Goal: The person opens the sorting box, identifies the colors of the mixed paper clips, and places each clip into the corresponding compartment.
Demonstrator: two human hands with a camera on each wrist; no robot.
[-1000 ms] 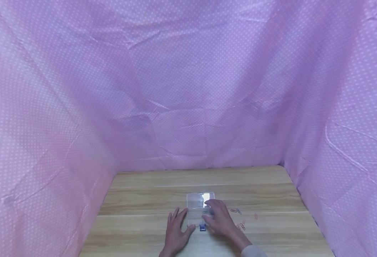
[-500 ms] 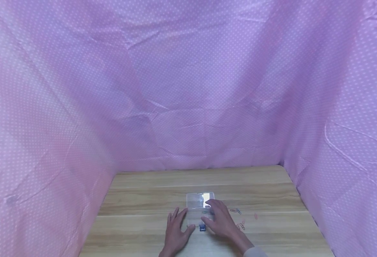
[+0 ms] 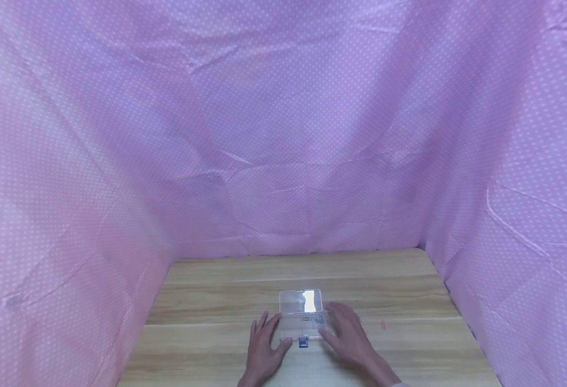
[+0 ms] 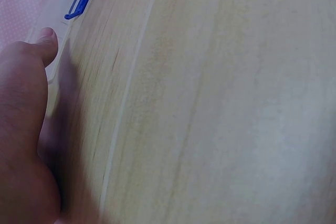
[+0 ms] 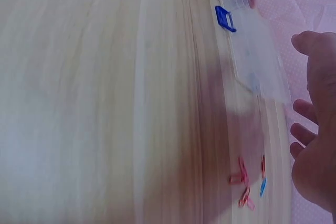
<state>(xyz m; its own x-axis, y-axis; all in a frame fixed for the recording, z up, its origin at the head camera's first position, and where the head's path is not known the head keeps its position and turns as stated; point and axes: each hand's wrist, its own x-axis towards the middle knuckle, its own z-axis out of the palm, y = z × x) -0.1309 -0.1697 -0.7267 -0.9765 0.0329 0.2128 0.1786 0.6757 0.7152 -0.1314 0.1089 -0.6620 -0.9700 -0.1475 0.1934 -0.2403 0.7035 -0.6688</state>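
Observation:
A clear plastic box [image 3: 290, 326] lies on the table with its transparent lid [image 3: 290, 302] folded back and a blue latch [image 3: 303, 342] at its front. My left hand [image 3: 264, 349] holds the box's left end, thumb at the front edge and index finger near the hinge side. Paper clips [image 3: 318, 320] lie inside the box, toward its right. My right hand [image 3: 350, 338] is just right of the box, thumb and fingers apart with nothing seen between them. In the right wrist view, several red, pink and blue paper clips [image 5: 244, 177] lie on the table below that hand.
One pink paper clip [image 3: 383, 325] lies apart, to the right of my right hand. The wooden table [image 3: 206, 290] is enclosed by pink dotted cloth [image 3: 283, 204] at the back and both sides.
My right hand has moved from over the box to the right and now covers most loose clips in the head view. More clips show inside the box. My left hand stays put.

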